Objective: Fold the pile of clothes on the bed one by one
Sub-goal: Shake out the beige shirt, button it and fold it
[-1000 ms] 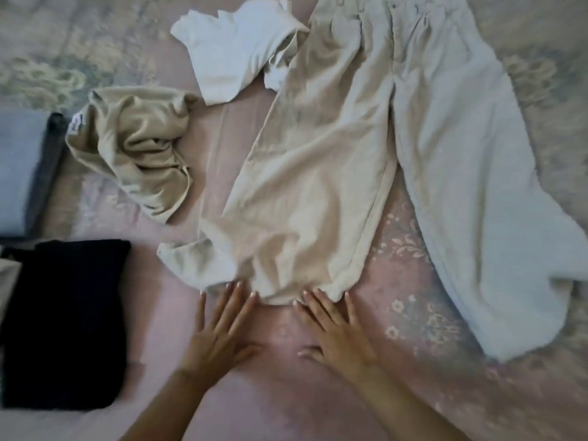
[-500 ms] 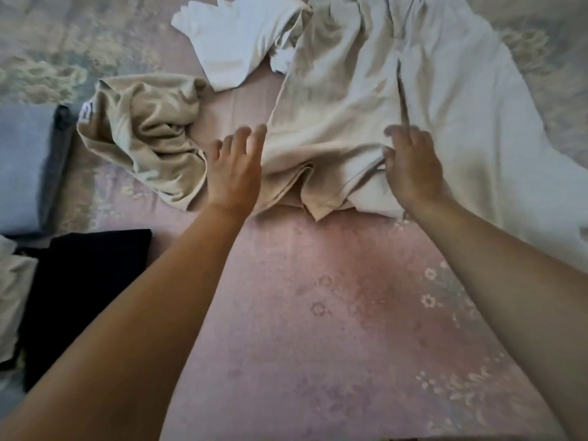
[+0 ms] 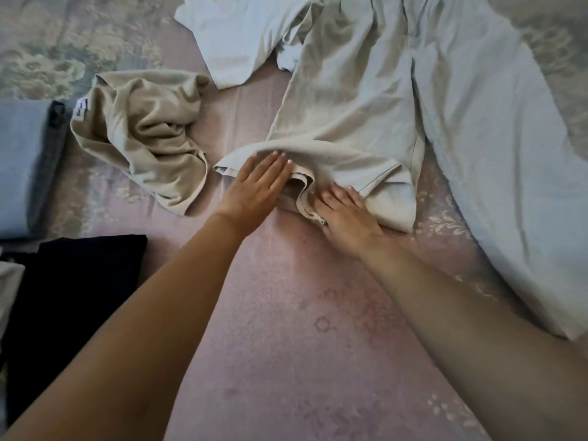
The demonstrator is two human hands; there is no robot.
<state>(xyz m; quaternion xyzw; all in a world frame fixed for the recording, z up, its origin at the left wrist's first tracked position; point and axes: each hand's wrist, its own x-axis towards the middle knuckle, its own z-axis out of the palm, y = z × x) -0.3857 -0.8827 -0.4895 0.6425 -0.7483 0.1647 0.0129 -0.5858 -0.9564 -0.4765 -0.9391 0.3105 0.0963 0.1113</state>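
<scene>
Since the frame 0.5 s earlier, both hands had dropped from the raised trouser leg and come down flat on its turned-back cuff, nearer the person. The left hand [image 3: 258, 185] lay open, fingers straight, pressing the bunched hem of the beige trousers [image 3: 343, 122]. The right hand [image 3: 345, 214] rested beside it with fingers spread and relaxed, gripping nothing. The trousers lay across the pink bedspread [image 3: 286, 313], 1 leg doubled up under the hands, the other stretched away to the right. A crumpled tan garment [image 3: 140, 135] sat just left of them and a white top [image 3: 235, 39] above, touching the waist area. Folded dark clothes [image 3: 76, 297] waited at the left edge. The fold looked lumpy, so pressing it as it was would likely set a crooked crease, and the loose hem could slip open once released.
</scene>
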